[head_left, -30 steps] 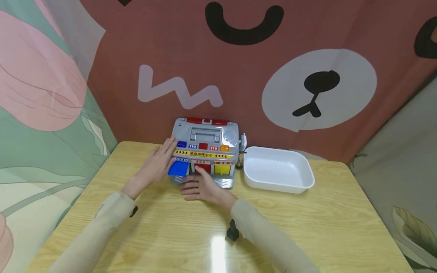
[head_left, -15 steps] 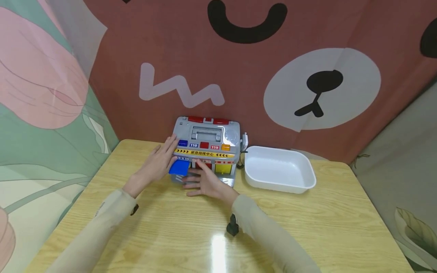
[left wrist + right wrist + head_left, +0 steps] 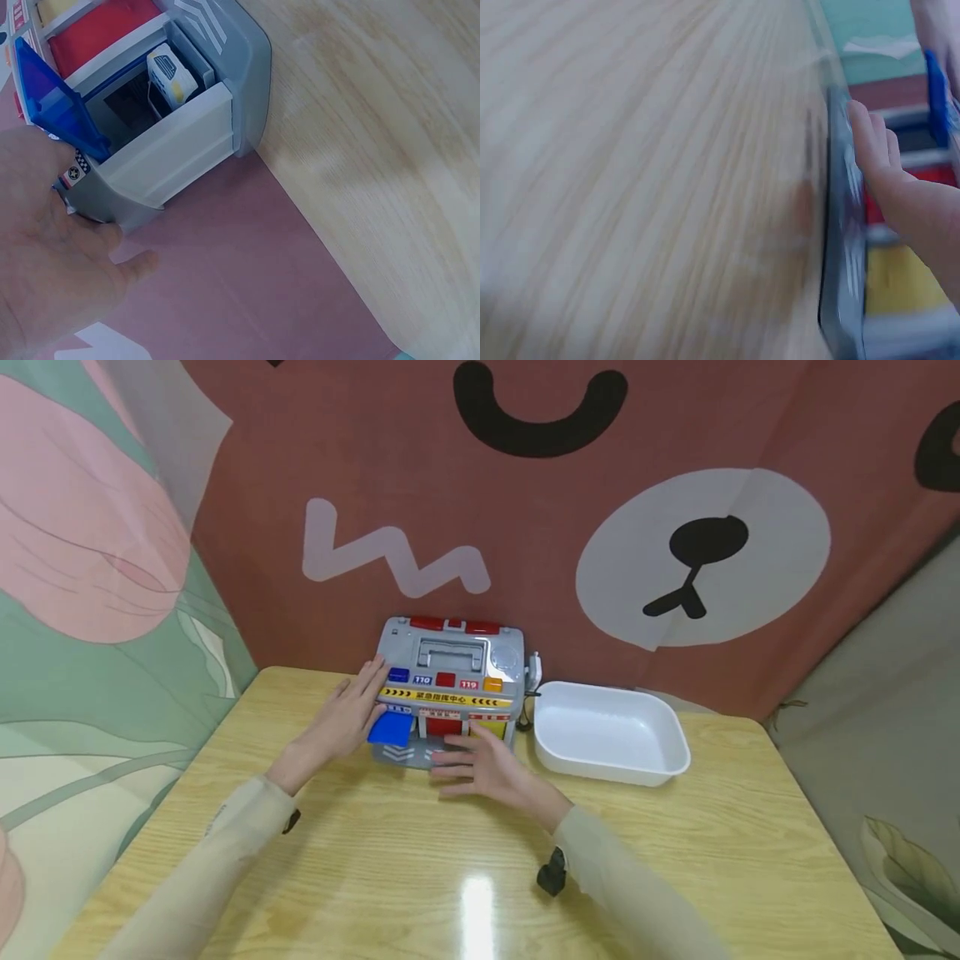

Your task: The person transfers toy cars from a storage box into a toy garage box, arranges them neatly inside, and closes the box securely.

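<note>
A grey toy emergency station (image 3: pixel 405 647) stands at the table's back, against the printed cloth. Its blue door (image 3: pixel 391 728) is swung up, while the red door (image 3: pixel 444 727) and yellow door (image 3: pixel 491 727) are down. Inside the blue bay, the left wrist view shows a small white toy car (image 3: pixel 171 73). My left hand (image 3: pixel 341 718) rests with straight fingers along the station's left side, its thumb near the blue door. My right hand (image 3: pixel 495 772), fingers spread and holding nothing, is at the front ramp before the yellow door; whether it touches the ramp I cannot tell.
A white plastic tray (image 3: pixel 611 775) sits just right of the station. Between them, a small handset (image 3: pixel 534 671) hangs on the station's side with a dark cord. Wooden tabletop (image 3: pixel 390 868) extends toward me.
My right hand has moved right along the station's front, away from the blue door, uncovering the left part of the ramp. The left hand stays in place, and the blue door stays raised.
</note>
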`<state>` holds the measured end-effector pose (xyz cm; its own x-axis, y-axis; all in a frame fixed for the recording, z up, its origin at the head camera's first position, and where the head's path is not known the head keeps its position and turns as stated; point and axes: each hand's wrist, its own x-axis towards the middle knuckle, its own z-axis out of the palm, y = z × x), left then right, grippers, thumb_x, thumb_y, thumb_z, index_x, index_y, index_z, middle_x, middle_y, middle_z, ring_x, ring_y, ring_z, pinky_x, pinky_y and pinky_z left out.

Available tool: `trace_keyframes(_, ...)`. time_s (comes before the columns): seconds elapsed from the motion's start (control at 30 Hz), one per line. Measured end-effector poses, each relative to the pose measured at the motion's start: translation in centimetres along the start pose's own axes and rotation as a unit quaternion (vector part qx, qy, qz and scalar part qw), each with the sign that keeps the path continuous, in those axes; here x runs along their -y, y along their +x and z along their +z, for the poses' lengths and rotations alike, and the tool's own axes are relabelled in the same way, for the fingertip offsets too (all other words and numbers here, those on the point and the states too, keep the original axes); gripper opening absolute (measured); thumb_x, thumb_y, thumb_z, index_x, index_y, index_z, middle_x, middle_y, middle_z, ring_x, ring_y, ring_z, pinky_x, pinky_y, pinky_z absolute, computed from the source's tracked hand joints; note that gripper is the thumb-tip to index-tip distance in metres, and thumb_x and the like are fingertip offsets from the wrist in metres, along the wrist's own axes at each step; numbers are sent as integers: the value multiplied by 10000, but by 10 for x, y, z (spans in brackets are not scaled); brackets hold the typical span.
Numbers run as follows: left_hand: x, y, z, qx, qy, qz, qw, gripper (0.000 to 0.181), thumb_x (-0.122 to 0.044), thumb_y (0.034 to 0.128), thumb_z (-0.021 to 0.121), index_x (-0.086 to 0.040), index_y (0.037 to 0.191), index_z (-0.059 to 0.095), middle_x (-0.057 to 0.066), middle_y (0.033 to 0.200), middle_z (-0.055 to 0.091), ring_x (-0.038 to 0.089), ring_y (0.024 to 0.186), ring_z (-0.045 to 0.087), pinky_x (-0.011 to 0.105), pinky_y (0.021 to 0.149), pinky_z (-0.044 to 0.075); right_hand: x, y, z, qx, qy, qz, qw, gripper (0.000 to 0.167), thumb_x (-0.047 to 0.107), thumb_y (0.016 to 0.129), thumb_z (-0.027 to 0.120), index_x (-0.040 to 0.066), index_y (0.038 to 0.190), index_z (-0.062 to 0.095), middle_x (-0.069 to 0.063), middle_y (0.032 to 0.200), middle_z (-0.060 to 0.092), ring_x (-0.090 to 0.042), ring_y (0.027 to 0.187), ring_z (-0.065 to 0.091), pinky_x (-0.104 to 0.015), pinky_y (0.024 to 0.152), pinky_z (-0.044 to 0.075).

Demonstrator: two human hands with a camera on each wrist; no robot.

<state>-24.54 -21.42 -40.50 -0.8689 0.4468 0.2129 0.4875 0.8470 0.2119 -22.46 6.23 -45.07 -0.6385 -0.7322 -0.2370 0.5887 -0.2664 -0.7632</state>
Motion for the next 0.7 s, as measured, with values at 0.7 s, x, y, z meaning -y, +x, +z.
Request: trace_keyframes(0.7,-5,4,-12,263,140,2,9996,652,-221,1020,479,49,1516,153,228,1581,102,393,1435,140,589,1101,215,60,-59,12,-2576,-4702,-2349,8108,263,113,972,573,-29,1194,566,-103,1010,596,-210,871,595,-365,775,537)
